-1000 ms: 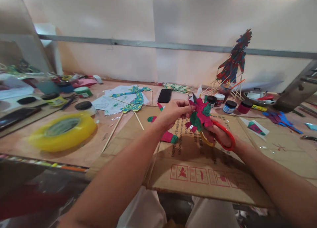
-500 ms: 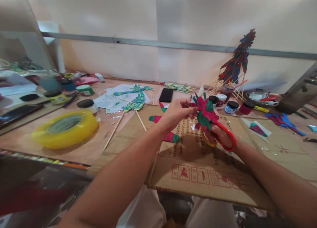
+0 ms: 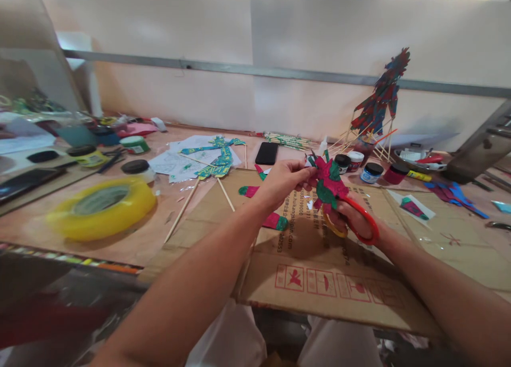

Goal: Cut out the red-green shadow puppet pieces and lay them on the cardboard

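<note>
Red and green paper cutout (image 3: 329, 182), pinched at its edge by closed fingers of the left hand (image 3: 284, 182); just below, the right hand (image 3: 353, 222) grips red-handled scissors (image 3: 368, 214) over cardboard (image 3: 319, 260).

The cardboard (image 3: 319, 282) lies on the worktop (image 3: 136, 239), at its near edge. Above it the left hand (image 3: 284, 182) holds the cutout (image 3: 329, 182), with the right hand (image 3: 350, 217) and scissors (image 3: 372, 224) just to its right. A tape roll (image 3: 101, 207) lies left of the cardboard. Behind the cardboard, from left to right, are papers (image 3: 173, 166) with a flat puppet (image 3: 219, 157) on them, a phone (image 3: 266, 153) and jars (image 3: 373, 172). A stick puppet (image 3: 381, 98) stands behind the jars, by the wall (image 3: 199, 101).
</note>
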`<state>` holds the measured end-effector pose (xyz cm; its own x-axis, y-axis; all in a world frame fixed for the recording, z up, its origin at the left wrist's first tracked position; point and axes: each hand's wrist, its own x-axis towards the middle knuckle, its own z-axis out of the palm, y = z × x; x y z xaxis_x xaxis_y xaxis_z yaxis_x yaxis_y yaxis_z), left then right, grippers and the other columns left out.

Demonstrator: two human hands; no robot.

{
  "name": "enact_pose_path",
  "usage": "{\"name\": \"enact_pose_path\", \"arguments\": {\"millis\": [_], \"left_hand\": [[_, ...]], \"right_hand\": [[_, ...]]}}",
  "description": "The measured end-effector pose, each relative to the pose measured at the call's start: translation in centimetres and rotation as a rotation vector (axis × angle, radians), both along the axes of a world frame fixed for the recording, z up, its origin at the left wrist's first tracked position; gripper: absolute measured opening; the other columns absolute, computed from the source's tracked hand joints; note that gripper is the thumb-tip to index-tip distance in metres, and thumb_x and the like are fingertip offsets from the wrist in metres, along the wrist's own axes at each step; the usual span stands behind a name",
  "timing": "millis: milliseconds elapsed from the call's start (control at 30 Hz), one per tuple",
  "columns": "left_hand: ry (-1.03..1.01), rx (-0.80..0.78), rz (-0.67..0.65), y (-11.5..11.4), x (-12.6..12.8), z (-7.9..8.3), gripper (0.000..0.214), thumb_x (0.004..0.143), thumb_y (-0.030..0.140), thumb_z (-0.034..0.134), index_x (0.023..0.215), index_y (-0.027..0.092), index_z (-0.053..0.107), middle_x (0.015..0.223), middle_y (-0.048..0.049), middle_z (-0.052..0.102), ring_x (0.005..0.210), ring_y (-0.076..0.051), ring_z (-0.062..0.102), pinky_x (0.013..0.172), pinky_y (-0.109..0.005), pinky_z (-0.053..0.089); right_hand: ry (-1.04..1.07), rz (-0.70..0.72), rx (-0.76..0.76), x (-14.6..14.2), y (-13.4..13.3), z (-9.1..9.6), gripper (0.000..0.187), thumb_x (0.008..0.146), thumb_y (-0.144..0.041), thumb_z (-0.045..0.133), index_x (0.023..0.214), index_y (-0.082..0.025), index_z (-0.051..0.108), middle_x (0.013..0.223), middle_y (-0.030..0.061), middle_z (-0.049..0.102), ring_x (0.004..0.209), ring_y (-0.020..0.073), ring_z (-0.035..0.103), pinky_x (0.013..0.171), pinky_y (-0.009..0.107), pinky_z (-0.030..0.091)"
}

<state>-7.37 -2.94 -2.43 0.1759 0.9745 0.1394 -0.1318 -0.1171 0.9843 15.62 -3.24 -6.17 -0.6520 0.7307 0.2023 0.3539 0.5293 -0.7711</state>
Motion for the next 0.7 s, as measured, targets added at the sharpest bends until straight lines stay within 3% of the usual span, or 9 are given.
{"name": "enact_pose_path", "arguments": {"millis": [167, 367, 700], "left_hand": [[-0.014, -0.021, 0.001, 0.0, 0.0, 0.0, 0.024, 0.089, 0.030, 0.080, 0.072, 0.017, 0.069, 0.069, -0.0023, 0.071, 0.061, -0.009, 0.058, 0.063, -0.025, 0.041], [-0.016, -0.015, -0.004, 0.1, 0.0, -0.2, 0.026, 0.087, 0.034, 0.083, 0.072, 0.017, 0.069, 0.068, -0.0022, 0.071, 0.061, -0.009, 0.058, 0.061, -0.024, 0.041], [-0.031, -0.033, -0.016, 0.0, 0.0, -0.2, 0.032, 0.081, 0.039, 0.089, 0.072, 0.016, 0.069, 0.072, -0.0051, 0.073, 0.063, -0.010, 0.060, 0.063, -0.025, 0.042]], "right_hand": [[0.017, 0.003, -0.040, 0.2, 0.6, -0.5, 0.046, 0.102, -0.050, 0.047, 0.063, -0.027, 0.045, 0.052, 0.0011, 0.053, 0.047, 0.0174, 0.048, 0.050, 0.033, 0.041], [0.063, 0.020, -0.050, 0.2, 0.5, -0.8, 0.053, 0.104, -0.056, 0.044, 0.060, -0.026, 0.046, 0.050, 0.0002, 0.051, 0.045, 0.0152, 0.045, 0.046, 0.030, 0.038], [-0.038, -0.092, 0.029, 0.0, 0.1, 0.3, 0.043, 0.099, -0.049, 0.051, 0.063, -0.027, 0.048, 0.056, 0.0030, 0.058, 0.053, 0.0187, 0.051, 0.050, 0.032, 0.046]]}}
